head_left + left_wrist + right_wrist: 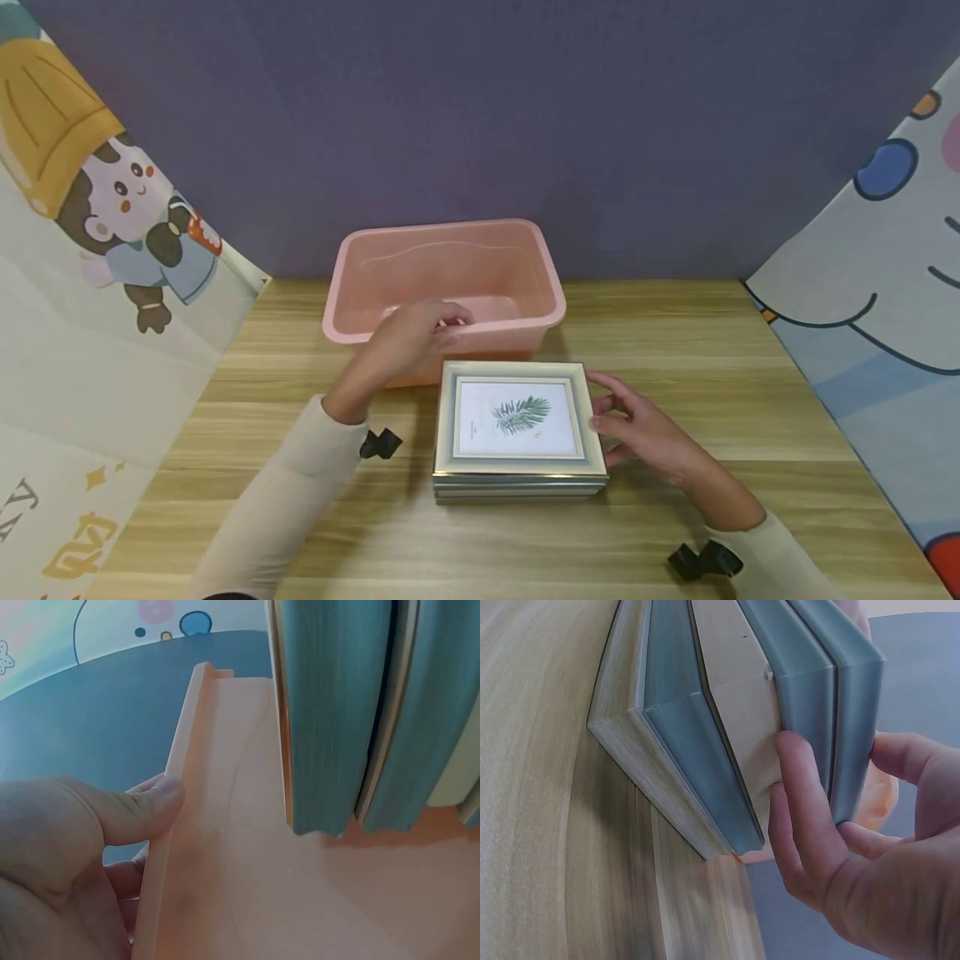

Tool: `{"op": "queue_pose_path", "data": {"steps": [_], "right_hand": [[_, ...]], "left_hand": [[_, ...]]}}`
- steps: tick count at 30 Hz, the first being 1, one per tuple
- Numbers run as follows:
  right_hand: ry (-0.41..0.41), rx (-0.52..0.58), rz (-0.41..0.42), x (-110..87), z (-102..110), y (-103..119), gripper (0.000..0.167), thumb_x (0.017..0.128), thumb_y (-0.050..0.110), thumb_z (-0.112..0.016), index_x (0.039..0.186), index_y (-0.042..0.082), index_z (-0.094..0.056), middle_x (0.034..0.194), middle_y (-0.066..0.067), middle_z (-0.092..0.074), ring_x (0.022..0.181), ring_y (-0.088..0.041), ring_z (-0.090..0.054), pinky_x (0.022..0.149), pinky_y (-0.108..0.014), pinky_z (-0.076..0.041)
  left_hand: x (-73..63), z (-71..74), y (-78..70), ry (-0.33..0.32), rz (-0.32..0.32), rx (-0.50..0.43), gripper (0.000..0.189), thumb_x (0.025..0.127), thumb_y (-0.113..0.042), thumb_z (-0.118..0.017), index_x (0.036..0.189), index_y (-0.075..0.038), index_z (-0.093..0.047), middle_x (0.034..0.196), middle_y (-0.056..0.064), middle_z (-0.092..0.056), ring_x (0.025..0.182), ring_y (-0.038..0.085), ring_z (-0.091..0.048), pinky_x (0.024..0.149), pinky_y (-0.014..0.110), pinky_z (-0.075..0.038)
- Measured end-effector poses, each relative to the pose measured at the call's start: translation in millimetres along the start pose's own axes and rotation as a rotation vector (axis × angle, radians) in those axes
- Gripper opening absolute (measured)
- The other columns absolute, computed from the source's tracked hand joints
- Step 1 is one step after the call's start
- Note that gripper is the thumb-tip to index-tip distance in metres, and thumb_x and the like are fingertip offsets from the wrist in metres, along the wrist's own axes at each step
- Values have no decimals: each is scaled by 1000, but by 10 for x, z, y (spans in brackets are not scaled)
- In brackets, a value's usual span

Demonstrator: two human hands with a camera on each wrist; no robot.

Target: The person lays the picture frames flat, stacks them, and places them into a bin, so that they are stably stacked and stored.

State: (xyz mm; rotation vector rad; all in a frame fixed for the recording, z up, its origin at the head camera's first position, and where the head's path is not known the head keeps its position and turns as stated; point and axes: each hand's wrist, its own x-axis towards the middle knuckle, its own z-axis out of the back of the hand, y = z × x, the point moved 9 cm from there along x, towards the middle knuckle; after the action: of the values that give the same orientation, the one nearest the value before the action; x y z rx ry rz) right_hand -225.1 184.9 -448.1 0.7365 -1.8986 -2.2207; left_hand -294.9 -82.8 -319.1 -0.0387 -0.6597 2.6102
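The stack of picture frames (519,433) lies flat on the wooden table (675,517), just in front of the pink tub (450,279), with a leaf print facing up on the top one. Your right hand (641,425) rests against the stack's right edge; the right wrist view shows its fingers (806,802) curled onto the side of the frames, thumb apart on the far face, which looks like a grip to steady or lift them. Your left hand (408,337) holds the tub's near rim, thumb (135,810) pressed on the outside of the lip and fingers hooked over it, likely to keep the light tub from sliding. The tub looks empty. A purple wall stands behind, cartoon-printed sheets at both sides.
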Motion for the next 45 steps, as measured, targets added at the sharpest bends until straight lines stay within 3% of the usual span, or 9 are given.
{"op": "queue_pose_path", "data": {"steps": [11, 23, 45], "right_hand": [[-17, -12, -20, 13, 16, -38, 75, 99, 18, -65, 161, 16, -23, 122, -25, -42, 92, -27, -66, 69, -51, -63], [2, 5, 14, -4, -9, 26, 75, 100, 15, -63, 162, 12, -20, 117, -22, -42, 90, -25, -65, 67, -48, -63], [-9, -11, -9, 11, 16, -40, 75, 100, 18, -64, 161, 13, -21, 119, -22, -43, 91, -24, -66, 68, -48, -63]], "left_hand": [[163, -134, -191, 26, -46, 3, 24, 100, -14, -65, 120, -22, -74, 119, -2, -74, 114, 20, -67, 101, 41, -53], [289, -250, -426, 61, -77, 16, 27, 101, -17, -64, 127, -21, -72, 127, -2, -72, 121, 20, -65, 105, 40, -52], [352, -308, -488, 110, -67, 30, 28, 100, -15, -65, 126, -23, -71, 124, -3, -72, 117, 18, -66, 101, 39, -53]]}}
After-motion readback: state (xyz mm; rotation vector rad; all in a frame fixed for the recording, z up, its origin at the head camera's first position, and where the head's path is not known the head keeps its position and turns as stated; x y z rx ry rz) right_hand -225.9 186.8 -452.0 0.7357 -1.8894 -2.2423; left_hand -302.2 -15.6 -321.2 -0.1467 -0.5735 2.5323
